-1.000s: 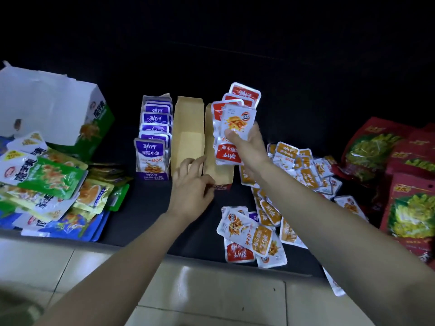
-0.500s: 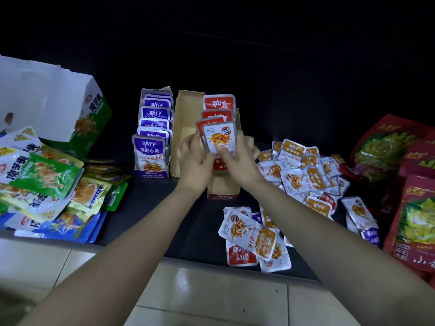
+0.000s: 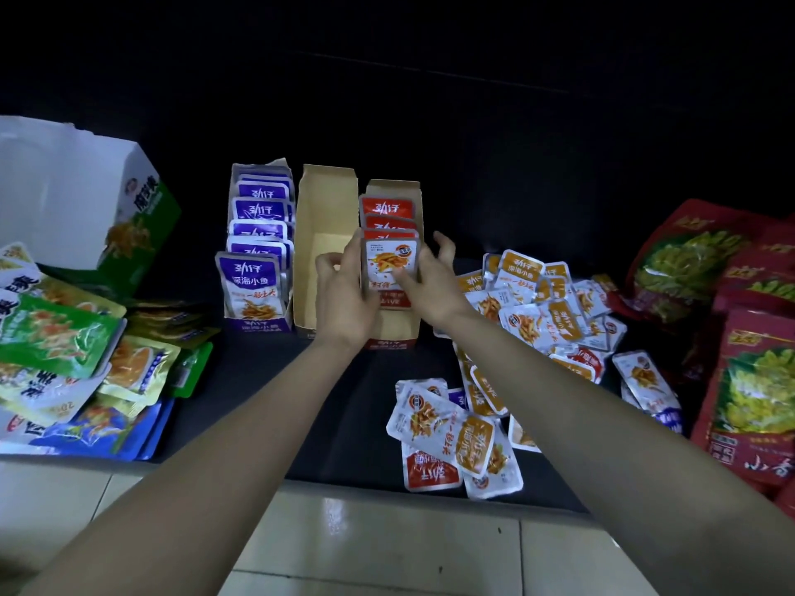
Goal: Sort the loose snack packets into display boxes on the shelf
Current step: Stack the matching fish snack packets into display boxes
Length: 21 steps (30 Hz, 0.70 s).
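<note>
Head view: the dark shelf carries a heap of loose packets just right of the right hand. A red box lies between both hands, with red packets standing in a row inside. The left hand pinches the front packet by its left edge; the right presses its face, fingers loose. These pouches look light, floppy and slick, so sealed edges likely give the surest hold.
</note>
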Motion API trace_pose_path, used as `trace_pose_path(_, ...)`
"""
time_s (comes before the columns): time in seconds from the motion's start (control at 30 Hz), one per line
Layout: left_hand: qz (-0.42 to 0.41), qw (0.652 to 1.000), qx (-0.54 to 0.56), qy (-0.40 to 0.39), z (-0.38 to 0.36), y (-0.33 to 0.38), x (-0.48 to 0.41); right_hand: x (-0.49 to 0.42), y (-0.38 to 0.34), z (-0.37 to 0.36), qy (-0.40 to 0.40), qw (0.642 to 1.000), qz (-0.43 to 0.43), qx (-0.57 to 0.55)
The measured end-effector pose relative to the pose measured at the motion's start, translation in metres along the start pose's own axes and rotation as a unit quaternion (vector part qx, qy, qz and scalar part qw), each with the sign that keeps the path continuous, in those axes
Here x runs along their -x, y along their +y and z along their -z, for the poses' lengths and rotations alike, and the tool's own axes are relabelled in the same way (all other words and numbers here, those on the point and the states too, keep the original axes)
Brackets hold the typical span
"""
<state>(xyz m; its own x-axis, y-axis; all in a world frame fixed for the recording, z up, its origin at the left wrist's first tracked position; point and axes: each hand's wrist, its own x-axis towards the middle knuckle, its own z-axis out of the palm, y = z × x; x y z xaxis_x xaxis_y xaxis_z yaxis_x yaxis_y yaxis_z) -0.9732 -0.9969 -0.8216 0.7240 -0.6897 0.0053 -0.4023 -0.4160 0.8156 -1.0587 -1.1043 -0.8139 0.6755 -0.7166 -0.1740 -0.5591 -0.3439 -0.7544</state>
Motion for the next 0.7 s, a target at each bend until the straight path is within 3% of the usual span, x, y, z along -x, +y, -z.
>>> trace_pose_path(0.2,-0.002,0.998,-0.058,-0.013,-0.001,-0.001,0.0,-0.005,0.004,-0.004,0.048,0.998,0.046,-0.008)
trace_pose_path(0.4,-0.008,0.995,-0.096,-0.025,-0.001,0.0,0.0,-0.013,0.01,-0.012,0.074,0.997,-0.006,0.008)
trace_pose_path(0.7,-0.035,0.988,-0.151,0.021,-0.007,-0.001,-0.011,-0.01,0.022,-0.019,0.016,1.0,-0.009,0.001)
